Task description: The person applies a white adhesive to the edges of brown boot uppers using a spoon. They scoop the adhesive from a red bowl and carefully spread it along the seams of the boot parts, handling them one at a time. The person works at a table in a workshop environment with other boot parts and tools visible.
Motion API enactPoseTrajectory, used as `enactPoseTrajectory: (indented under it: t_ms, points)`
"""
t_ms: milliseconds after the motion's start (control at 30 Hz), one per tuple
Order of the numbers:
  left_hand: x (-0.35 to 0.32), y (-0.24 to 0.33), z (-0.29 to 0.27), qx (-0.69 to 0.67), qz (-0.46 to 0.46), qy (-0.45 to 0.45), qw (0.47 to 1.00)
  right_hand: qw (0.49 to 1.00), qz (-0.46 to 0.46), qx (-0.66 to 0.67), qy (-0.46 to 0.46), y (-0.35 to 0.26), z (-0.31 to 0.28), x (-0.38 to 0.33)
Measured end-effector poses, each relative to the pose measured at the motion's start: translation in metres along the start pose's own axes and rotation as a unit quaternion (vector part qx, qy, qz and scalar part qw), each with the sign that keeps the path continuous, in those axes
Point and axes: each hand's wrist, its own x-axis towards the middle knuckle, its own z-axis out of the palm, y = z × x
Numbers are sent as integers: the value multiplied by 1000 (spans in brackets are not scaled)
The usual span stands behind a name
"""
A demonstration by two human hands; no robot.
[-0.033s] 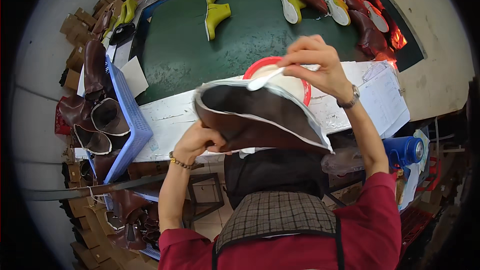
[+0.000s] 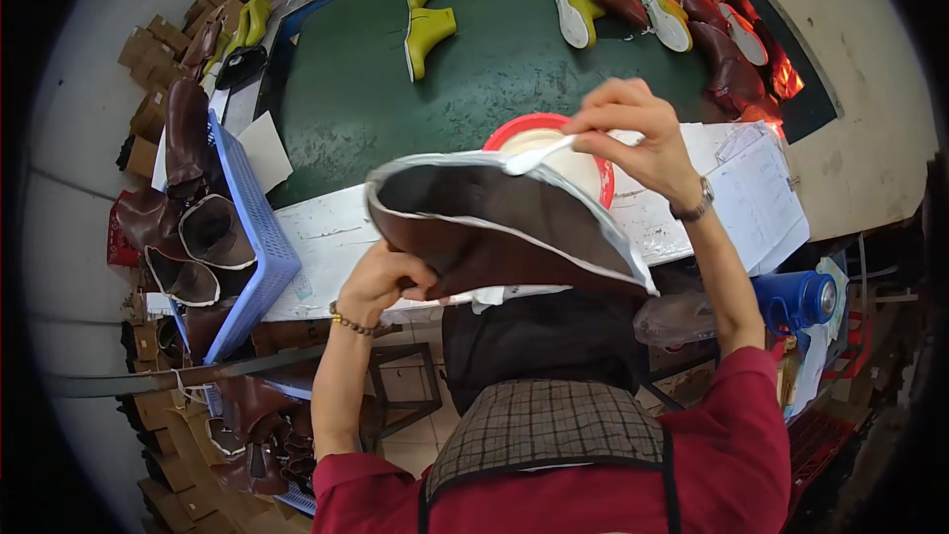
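A dark brown boot upper (image 2: 474, 248) is held tilted over the front of the bench, its wide opening facing up and edged in white. My left hand (image 2: 384, 280) is closed on its left lower side, the fingers partly hidden by it. Between my right thumb and fingers is a small white brush (image 2: 539, 157), whose broad end rests at the far rim of the upper. My right hand (image 2: 636, 138) is above the right part of that rim. Just behind the upper stands a red-rimmed bowl (image 2: 522, 123) of whitish liquid, partly covered by the upper and my right hand.
Yellow-green shoe lasts (image 2: 429, 32) and brown boots (image 2: 730, 64) stand or lie on the green belt (image 2: 336, 79). At left, a blue basket (image 2: 255, 227) holds several brown uppers. Papers (image 2: 756, 200) and a blue flask (image 2: 797, 301) are at right; a stool (image 2: 405, 386) is below.
The brush and my right hand have shifted slightly right along the far rim. The boot upper has moved a little left with my left hand.
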Motion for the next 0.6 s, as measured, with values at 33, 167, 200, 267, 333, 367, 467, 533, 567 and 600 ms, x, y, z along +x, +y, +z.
enactPoseTrajectory:
  t_ms: [33, 167, 200, 267, 333, 367, 467, 533, 567, 600]
  points:
    - [-1, -2, -3, 16, 46, 26, 998, 1000, 26, -5, 15, 2, -3, -12]
    - [1, 11, -9, -6, 119, 9, 993, 996, 78, -1, 42, 13, -7, -58]
    - [2, 19, -4, -2, 109, 6, 994, 995, 89, 22, 48, 18, -6, -68]
    - [8, 34, 3, 6, 90, -2, 996, 974, 181, 105, 89, 29, -5, -90]
    - [33, 50, 10, 66, 101, 34, 992, 916, 288, 185, 210, 72, 0, -133]
    - [47, 61, 21, 92, 119, 43, 988, 885, 322, 217, 259, 87, 5, -148]
    - [102, 92, 76, 205, 212, 28, 955, 794, 384, 275, 383, 113, 15, -175]
    - [156, 104, 112, 292, 308, -71, 903, 757, 388, 268, 453, 116, 23, -187]
    - [184, 104, 131, 371, 343, -59, 861, 743, 389, 269, 474, 116, 25, -189]
    - [213, 100, 150, 445, 374, -48, 812, 740, 393, 261, 478, 115, 25, -194]
